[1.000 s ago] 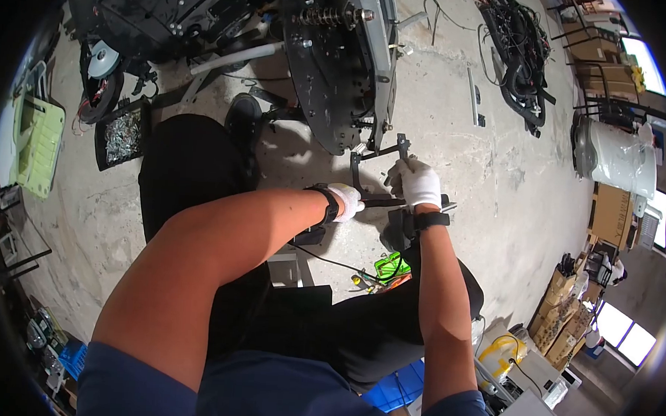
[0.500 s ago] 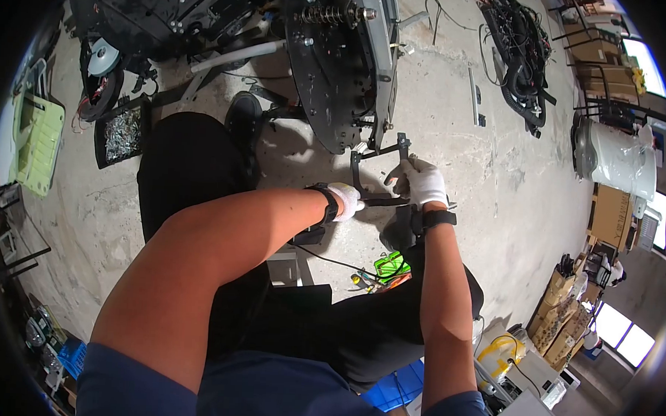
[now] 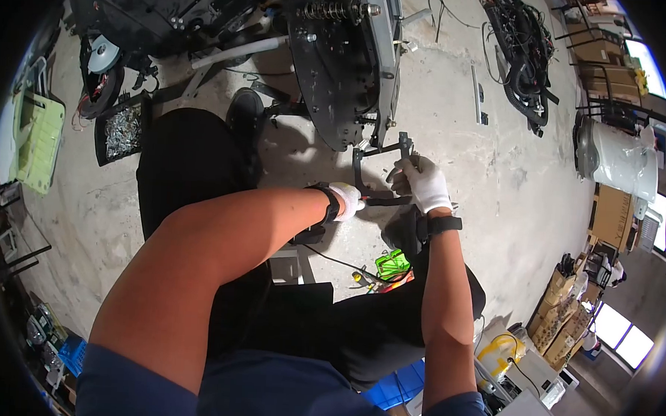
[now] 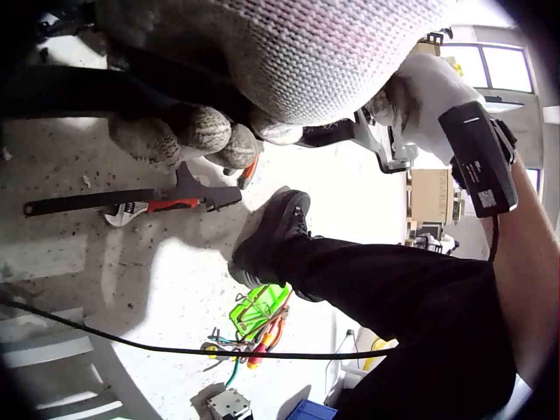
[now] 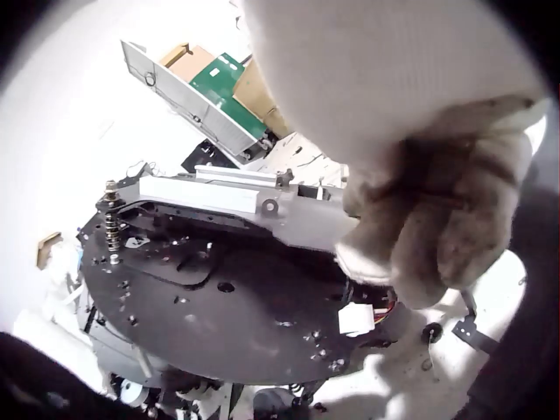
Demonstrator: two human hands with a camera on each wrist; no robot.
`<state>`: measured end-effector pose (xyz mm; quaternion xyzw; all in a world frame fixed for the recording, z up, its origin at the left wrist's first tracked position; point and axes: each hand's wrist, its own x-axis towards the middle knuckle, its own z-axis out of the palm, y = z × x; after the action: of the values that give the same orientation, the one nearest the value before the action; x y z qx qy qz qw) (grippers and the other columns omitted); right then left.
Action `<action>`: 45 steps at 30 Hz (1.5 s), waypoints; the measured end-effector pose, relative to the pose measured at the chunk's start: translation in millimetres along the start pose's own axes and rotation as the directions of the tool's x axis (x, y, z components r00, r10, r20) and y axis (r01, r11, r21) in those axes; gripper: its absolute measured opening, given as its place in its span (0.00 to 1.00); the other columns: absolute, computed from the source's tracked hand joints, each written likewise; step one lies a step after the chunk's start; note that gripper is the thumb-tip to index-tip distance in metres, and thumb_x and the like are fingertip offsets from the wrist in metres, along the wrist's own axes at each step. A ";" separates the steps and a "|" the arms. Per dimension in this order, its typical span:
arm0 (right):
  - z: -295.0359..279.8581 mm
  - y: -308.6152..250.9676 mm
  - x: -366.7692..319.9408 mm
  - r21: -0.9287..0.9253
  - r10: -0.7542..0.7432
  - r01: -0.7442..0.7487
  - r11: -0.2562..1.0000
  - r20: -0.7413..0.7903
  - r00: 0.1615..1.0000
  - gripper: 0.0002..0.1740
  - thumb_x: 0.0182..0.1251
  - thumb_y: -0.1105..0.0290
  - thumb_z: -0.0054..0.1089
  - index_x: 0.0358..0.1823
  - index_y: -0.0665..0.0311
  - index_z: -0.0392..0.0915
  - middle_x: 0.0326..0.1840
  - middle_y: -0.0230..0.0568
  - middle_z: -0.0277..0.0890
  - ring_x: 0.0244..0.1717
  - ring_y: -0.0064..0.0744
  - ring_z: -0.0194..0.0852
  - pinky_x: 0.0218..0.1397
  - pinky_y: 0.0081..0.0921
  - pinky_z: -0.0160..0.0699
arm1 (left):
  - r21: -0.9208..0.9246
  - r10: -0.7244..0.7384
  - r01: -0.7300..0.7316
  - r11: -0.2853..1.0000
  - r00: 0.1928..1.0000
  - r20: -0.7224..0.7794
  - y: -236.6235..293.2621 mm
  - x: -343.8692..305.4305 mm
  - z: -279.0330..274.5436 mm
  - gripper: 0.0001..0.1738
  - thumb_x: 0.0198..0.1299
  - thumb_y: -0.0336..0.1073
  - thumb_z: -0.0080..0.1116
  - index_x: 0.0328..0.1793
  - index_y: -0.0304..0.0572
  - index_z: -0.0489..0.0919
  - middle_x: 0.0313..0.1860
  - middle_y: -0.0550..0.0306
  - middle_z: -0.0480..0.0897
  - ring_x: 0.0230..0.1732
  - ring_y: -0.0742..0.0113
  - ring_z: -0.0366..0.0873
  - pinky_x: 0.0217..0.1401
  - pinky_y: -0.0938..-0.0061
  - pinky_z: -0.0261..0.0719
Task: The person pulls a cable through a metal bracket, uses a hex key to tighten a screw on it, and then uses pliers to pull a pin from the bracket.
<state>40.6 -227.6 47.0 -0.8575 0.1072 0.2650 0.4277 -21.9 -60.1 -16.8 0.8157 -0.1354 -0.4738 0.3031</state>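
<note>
In the head view, my gloved left hand (image 3: pixel 344 201) grips a dark bar (image 3: pixel 385 201), with a bit of red by the fingertips. The left wrist view shows its fingers (image 4: pixel 206 129) curled round that bar. To the right, my gloved right hand (image 3: pixel 427 186) has its fingers curled round the lower part of a short black metal piece (image 3: pixel 404 144), whose top sticks out above them. The right wrist view hides what lies inside those fingers (image 5: pixel 420 262). A black angled bracket (image 3: pixel 359 168) stands between the hands, below a large black plate assembly (image 3: pixel 328 74).
An adjustable wrench (image 4: pixel 166 206) with a red handle lies beneath my left hand. A green tool tray (image 3: pixel 392 264) with hand tools sits by my foot. A box of screws (image 3: pixel 123 132) stands at left, and a wiring bundle (image 3: pixel 521 67) lies at upper right.
My right hand has shifted slightly right and its wrist has turned, with the short black piece still in its grip. My left hand stays in about the same place.
</note>
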 end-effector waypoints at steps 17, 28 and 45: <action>1.3 -16.1 -6.6 -0.336 0.022 -0.058 0.940 -0.109 0.994 0.12 0.65 0.65 0.47 0.32 0.63 0.79 0.21 0.38 0.79 0.23 0.32 0.79 0.28 0.28 0.74 | 0.040 -0.037 0.035 0.999 0.999 0.038 0.0 -0.5 -0.3 0.22 0.61 0.50 0.44 0.51 0.44 0.77 0.47 0.47 0.79 0.50 0.47 0.75 0.53 0.59 0.71; 1.2 -4.5 -1.8 -0.452 -0.019 -0.042 0.891 -0.130 0.991 0.13 0.63 0.63 0.48 0.32 0.61 0.79 0.25 0.44 0.79 0.31 0.44 0.79 0.35 0.36 0.74 | 0.011 -0.064 0.064 0.998 0.997 0.030 1.3 -2.7 -2.1 0.21 0.60 0.50 0.45 0.50 0.45 0.78 0.45 0.48 0.80 0.49 0.47 0.76 0.51 0.58 0.71; -0.8 -28.8 -14.6 -0.727 -0.096 -0.036 0.685 -0.140 0.986 0.14 0.60 0.64 0.50 0.44 0.55 0.79 0.38 0.49 0.78 0.41 0.51 0.76 0.43 0.40 0.74 | 0.020 -0.007 0.007 1.000 1.000 0.021 2.1 -4.1 -5.6 0.22 0.60 0.50 0.44 0.49 0.43 0.77 0.47 0.47 0.79 0.50 0.46 0.75 0.52 0.58 0.71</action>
<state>40.5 -211.2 74.9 -0.9773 0.0147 0.2061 0.0466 -19.1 -57.5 -10.6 0.8142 -0.1406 -0.4819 0.2917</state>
